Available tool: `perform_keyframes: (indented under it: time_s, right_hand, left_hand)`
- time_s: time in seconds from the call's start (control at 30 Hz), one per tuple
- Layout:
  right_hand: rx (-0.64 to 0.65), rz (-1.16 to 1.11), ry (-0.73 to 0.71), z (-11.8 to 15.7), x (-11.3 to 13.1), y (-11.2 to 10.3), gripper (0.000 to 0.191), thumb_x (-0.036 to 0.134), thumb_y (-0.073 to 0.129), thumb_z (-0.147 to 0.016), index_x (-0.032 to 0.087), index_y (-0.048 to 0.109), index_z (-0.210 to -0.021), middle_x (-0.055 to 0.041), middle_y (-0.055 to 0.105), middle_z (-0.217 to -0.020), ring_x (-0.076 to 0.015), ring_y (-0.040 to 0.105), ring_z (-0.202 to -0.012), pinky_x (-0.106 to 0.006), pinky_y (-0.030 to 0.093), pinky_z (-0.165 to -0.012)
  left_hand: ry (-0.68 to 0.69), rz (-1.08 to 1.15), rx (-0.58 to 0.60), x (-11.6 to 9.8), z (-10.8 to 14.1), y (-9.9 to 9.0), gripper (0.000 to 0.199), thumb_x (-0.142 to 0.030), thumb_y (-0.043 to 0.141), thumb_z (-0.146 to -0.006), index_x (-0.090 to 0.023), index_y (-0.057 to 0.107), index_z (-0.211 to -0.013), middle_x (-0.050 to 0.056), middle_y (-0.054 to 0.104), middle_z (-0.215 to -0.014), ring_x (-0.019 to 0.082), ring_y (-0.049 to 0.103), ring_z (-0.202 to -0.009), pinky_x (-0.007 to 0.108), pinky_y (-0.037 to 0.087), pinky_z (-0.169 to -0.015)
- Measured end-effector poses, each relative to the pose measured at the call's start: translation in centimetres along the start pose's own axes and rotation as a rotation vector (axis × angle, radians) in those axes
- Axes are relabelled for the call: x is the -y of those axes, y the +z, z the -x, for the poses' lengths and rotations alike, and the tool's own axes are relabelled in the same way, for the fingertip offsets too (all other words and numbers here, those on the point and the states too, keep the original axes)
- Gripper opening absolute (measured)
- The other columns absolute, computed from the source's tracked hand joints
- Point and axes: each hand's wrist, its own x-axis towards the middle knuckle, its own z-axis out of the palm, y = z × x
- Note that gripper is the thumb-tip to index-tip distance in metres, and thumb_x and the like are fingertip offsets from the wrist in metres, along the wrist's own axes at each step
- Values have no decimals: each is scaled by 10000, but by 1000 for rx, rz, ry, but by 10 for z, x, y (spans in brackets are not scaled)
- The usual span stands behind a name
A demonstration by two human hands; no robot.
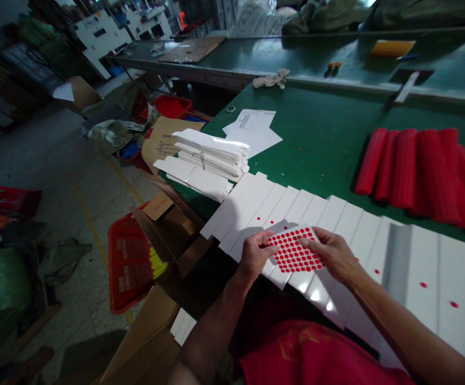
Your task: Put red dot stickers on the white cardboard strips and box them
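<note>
My left hand (256, 250): thumb on top and fingertips curled beneath, pinched closed on the left margin of the sticker sheet (296, 252).

My right hand (331, 252): thumb laid over the sheet's upper right part, fingers behind, gap closed to its thickness. Whether a dot is coming loose under that thumb, I cannot tell.

Sticker sheet, one: white, rows of red dots, tilted face toward me above the strips at the surface's near edge. Gripped from both sides, I judge, to keep thin stock flat and the dots readable.

White strips (339, 214), many: side by side along the near edge of the green surface (316, 139), long sides meeting or overlapping. Some bear a single red dot (423, 285). Laid in a row, it seems, so each offers a face within my reach.

Banded stack of strips (212, 155): at the left edge, ends jutting past it; banded, presumably, against sliding.

Papers (256, 131), white: beyond the stack, near the left edge.

Red rolls (407, 171), several: toward the right edge, beyond the strips, apparently set back to free the front.

Pale glove (271, 79): far left corner.

Red crate (126, 262) and open carton (176, 230): on the floor side, off the near left corner.
</note>
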Motion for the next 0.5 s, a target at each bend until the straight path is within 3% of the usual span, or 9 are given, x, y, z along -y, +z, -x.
perform_keyframes:
  time_s: [0.23, 0.33, 0.5]
  right_hand:
    - [-51, 45, -1, -2, -1, 3, 347, 419, 856, -618, 138, 707, -756, -17, 618, -576, -146, 540, -494, -260, 462, -511]
    - [-28, 124, -34, 2, 1, 5, 376, 481, 824, -647, 140, 702, -749, -6, 594, -553, -132, 504, -481, -244, 417, -484]
    - [42, 223, -71, 3, -2, 7, 436, 581, 747, -705, 158, 653, -747, -9, 593, -591, -136, 494, -506, -248, 386, -491]
  left_hand:
    - [-32, 14, 4, -5, 4, -3, 376, -221, 752, -632, -99, 681, -980, 49, 713, -775, 128, 634, -658, 254, 516, -662]
    - [-23, -135, 22, -8, 2, -11, 388, -281, 758, -654, -101, 697, -993, 33, 685, -730, 120, 609, -631, 248, 503, -633]
    - [246, -528, -104, -23, -6, -20, 291, -317, 740, -709, -159, 745, -954, 29, 644, -803, 101, 551, -668, 239, 489, -660]
